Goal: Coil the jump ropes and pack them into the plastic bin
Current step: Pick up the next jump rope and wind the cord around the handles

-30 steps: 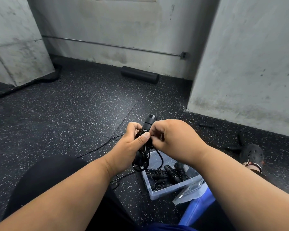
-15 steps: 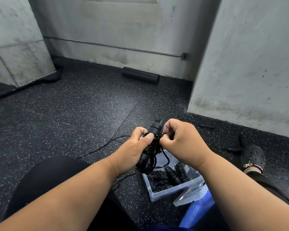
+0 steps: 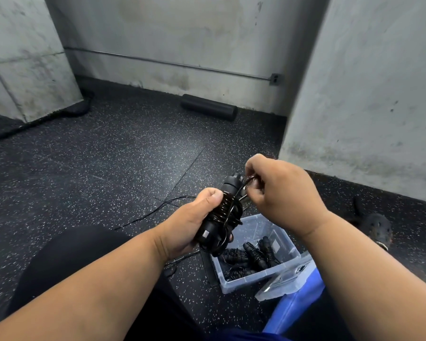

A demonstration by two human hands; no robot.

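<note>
My left hand [image 3: 190, 225] grips a black jump rope bundle [image 3: 225, 210]: its handles held together with cord wound round them. My right hand [image 3: 278, 193] pinches the loose cord end just right of the top of the handles, pulling it taut. Below the hands sits a clear plastic bin [image 3: 288, 244] on the floor, with several coiled black jump ropes [image 3: 251, 257] inside. Another black cord [image 3: 158, 210] trails loose across the floor left of the bundle.
The bin's clear lid [image 3: 284, 281] lies at its right front, against something blue [image 3: 293, 303]. A black foam roller [image 3: 208, 110] rests by the back wall. A black clog [image 3: 376, 227] is at the right. Concrete walls close in left and right; the floor is speckled black rubber.
My right hand has moved up and to the right, drawing the cord end away from the handles. My left hand has dropped slightly with the bundle tilted.
</note>
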